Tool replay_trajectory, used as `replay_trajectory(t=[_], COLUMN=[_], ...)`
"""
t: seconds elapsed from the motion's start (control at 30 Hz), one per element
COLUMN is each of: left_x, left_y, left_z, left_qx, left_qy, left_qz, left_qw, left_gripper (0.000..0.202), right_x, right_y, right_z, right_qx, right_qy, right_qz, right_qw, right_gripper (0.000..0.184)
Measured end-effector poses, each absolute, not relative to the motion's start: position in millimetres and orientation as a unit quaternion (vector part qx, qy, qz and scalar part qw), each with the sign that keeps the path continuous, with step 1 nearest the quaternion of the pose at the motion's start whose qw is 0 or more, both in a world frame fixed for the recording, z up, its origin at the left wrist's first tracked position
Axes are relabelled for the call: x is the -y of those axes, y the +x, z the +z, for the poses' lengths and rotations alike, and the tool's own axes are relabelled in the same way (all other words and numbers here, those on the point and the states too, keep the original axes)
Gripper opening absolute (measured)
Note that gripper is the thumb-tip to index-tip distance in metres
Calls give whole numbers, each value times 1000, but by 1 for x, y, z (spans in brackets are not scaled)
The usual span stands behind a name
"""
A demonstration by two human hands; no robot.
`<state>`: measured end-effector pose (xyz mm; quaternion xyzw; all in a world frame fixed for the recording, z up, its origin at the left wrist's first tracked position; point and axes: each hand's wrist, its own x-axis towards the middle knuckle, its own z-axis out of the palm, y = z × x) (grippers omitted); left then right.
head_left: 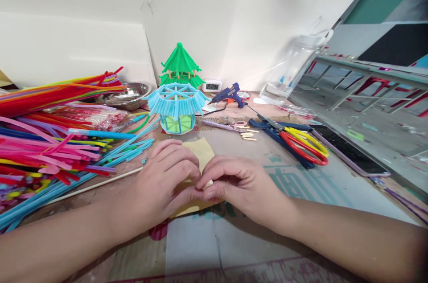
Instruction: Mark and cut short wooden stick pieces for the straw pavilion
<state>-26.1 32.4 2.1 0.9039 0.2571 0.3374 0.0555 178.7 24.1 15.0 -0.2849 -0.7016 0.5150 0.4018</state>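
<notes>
My left hand [165, 176] and my right hand [234, 185] meet fingertip to fingertip over a tan sheet [200, 151] that lies on the cardboard-covered table [207, 234]. Both hands have their fingers curled and pinched around a small pale piece [208, 183] between the thumbs. What this piece is I cannot make out. Just behind the hands stands a light blue pavilion model [176, 107] made of straws, and a green one [180, 67] stands behind that.
A big pile of coloured straws and pipe cleaners [50, 140] fills the left side. A thin wooden stick [96, 185] lies by my left hand. To the right are scissors [297, 140], a blue glue gun [230, 94], short stick pieces [249, 133], a phone [349, 151] and a clear jar [294, 67].
</notes>
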Motion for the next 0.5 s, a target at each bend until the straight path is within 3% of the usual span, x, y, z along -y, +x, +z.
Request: replay_trajectory(t=[0.23, 0.33, 0.5], left_x=[-33, -33, -37], left_y=[-25, -25, -26], left_z=[2, 2, 2], left_qx=[-263, -277, -289], left_qy=[902, 894, 885], left_qz=[338, 344, 347], left_qw=[55, 68, 111], left_gripper=[12, 16, 12], right_x=[-23, -27, -41], right_y=[177, 179, 182], right_z=[13, 10, 2], right_qx=[689, 610, 446], right_qy=[-294, -307, -256], right_qz=[531, 623, 777], right_qw=[397, 381, 364], right_gripper=[8, 7, 21])
